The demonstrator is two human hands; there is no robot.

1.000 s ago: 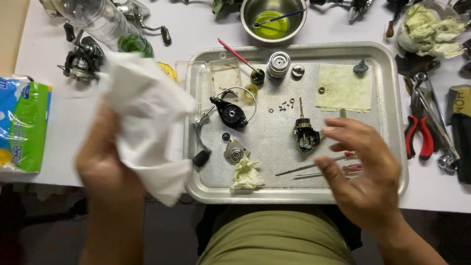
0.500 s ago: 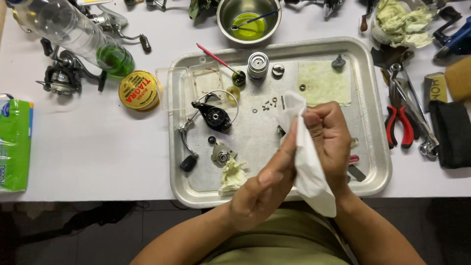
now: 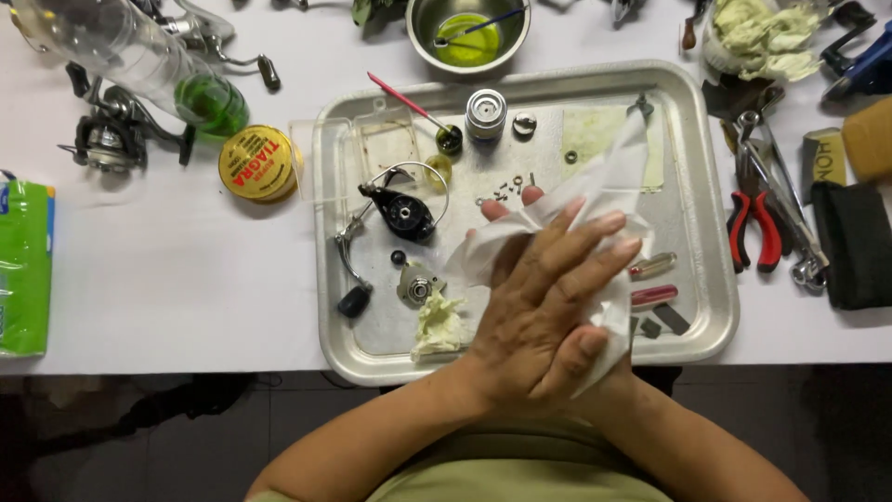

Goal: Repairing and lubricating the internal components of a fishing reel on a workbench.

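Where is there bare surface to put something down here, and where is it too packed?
The widest free patch is the white table between the green packet and the metal tray, below the yellow tin. The tray is crowded with reel parts; both hands, left hand on top, rub a white tissue over it. The far edge and right side are packed with tools.

**Bare arms, olive cloth**

My left hand and right hand are bare: no gloves, no rings that I can see, no watch or band at either wrist. My nails are cut short and left plain. Both forearms are uncovered down to the lower edge of the view, with no sleeve in sight. Below them shows the olive-green fabric of what I wear, smooth and unpatterned.
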